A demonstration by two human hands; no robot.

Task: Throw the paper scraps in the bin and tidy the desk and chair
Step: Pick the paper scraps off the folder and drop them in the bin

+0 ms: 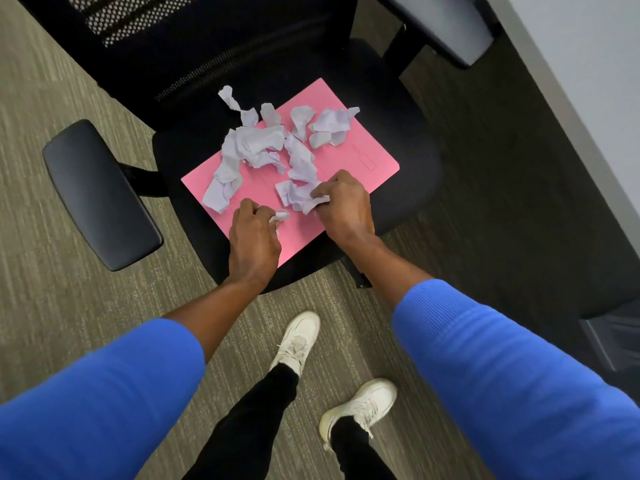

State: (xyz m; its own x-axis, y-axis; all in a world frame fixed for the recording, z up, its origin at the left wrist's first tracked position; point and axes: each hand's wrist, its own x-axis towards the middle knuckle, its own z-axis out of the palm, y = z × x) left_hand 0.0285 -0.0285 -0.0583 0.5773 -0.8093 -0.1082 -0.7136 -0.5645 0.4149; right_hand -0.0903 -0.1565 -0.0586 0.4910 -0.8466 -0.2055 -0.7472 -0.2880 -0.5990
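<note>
Several crumpled white paper scraps (263,143) lie on a pink folder (360,161), which rests flat on the seat of a black office chair (408,133). My left hand (252,237) is at the folder's near edge, its fingers closed around a small scrap (280,216). My right hand (343,206) pinches a bigger crumpled scrap (298,195) near the folder's middle. No bin is in view.
The chair's left armrest (100,192) juts over the carpet, and its right armrest (446,26) is at the top right. A grey desk edge (588,81) runs down the right side. My two white shoes (301,337) stand on the carpet below the seat.
</note>
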